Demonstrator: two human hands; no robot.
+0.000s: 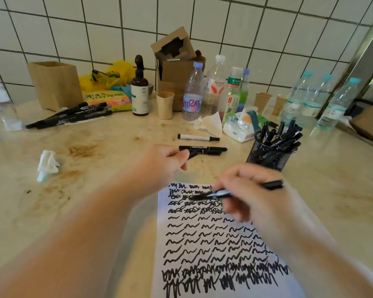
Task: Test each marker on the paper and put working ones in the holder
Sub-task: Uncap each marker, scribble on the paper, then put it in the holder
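Observation:
My right hand grips a black marker, its tip down on the white paper near the top rows of black scribbles. My left hand hovers above the paper's top edge and pinches a small black cap. Just beyond it lie two black markers and a white-barrelled marker. To the right of the paper stands a black mesh holder with several markers in it. A pile of black markers lies at the far left.
Water bottles, a brown spray bottle, paper cups, cardboard boxes, a wooden box and a tissue pack line the tiled wall. A crumpled tissue lies at the left on the stained counter.

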